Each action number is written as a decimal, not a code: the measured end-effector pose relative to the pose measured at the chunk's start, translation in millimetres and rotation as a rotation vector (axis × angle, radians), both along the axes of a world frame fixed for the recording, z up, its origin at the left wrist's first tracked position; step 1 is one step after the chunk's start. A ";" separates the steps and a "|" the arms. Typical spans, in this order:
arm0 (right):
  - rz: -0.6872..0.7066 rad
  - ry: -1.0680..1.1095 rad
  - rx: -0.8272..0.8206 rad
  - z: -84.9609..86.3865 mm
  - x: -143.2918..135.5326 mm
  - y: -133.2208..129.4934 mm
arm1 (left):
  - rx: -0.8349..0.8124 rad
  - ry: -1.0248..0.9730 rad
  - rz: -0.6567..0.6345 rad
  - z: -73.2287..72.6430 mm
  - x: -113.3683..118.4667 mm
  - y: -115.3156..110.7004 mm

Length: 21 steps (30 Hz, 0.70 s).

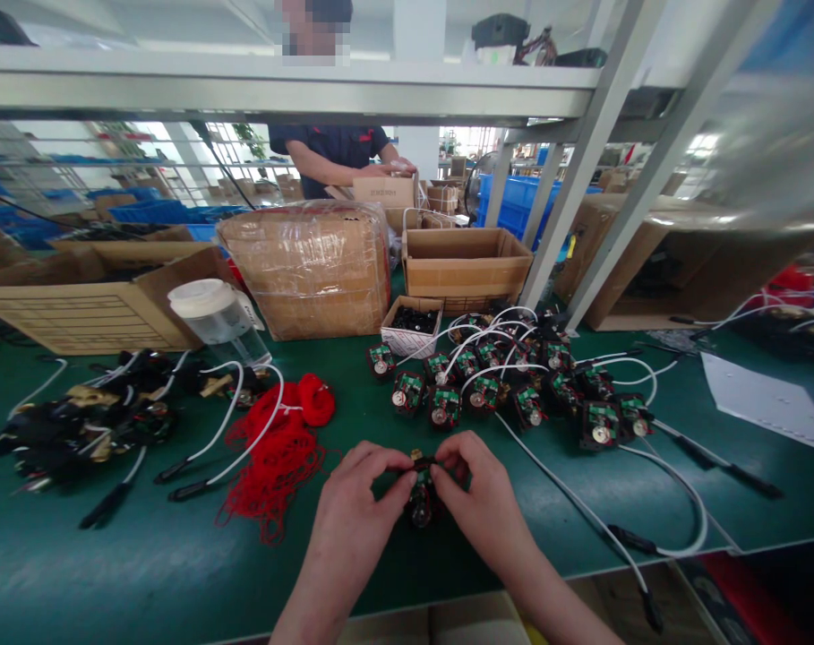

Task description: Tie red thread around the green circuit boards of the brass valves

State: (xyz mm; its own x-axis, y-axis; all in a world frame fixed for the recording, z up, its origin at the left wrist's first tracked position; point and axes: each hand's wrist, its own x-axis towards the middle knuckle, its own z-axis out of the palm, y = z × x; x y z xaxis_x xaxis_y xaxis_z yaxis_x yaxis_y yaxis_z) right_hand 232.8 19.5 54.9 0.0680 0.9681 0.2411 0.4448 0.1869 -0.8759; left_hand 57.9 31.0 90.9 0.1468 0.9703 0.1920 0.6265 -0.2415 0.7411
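At the front of the green table, my left hand (364, 504) and my right hand (477, 495) pinch a small black device with a green circuit board (421, 503) from both sides. A round clear part faces me at its lower end, and a bit of brass shows at its top. My fingertips meet the device's black upper edge and cover part of it. Just beyond my hands stand several similar circuit-board units (445, 406) with white cables. Left of my left hand lies a loose heap of red netting or cord (272, 466).
More black units with brass fittings (90, 417) are piled at left, near a clear lidded jug (218, 318). Behind stand a taped carton (305, 269), an open carton (466, 278) and a small box of black parts (412, 339). Metal posts rise at right. A person (339, 161) handles a box beyond.
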 end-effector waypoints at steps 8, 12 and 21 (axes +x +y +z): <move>0.010 0.011 -0.016 2.3 -2.5 1.4 | -0.080 -0.065 -0.002 -2.6 -6.4 -0.4; 0.017 0.028 -0.035 3.0 -2.3 1.8 | -0.180 -0.139 0.057 -5.2 -16.6 1.4; 0.039 0.035 -0.010 2.0 -5.3 4.7 | -0.156 -0.132 0.019 -3.4 -8.7 -3.5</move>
State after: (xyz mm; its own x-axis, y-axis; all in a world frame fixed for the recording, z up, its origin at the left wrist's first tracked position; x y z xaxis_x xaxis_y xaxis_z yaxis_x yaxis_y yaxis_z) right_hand 227.5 24.2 56.9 0.0385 0.9725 0.2298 0.4067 0.1948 -0.8926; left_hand 49.2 27.4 87.5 0.1117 0.9922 0.0557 0.5250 -0.1065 0.8444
